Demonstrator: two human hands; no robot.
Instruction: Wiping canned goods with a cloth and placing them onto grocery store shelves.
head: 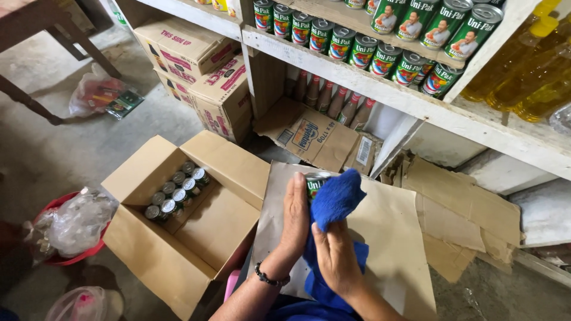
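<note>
My left hand [294,217] grips a green-labelled tin can [314,182], held upright above a flat sheet of cardboard [392,238]. My right hand [336,257] holds a blue cloth [335,199] pressed over the can's right side and top. A dark bead bracelet circles my left wrist. Left of my hands an open cardboard box [178,232] holds several more tin cans [175,191] packed in its far corner.
A white shelf [380,89] above carries rows of green cans [386,56] and bottles of yellow oil [535,71]. Stacked sealed cartons [208,77] stand at the left. A red basin [65,229] with plastic bags sits on the concrete floor. Torn cardboard [458,208] lies at the right.
</note>
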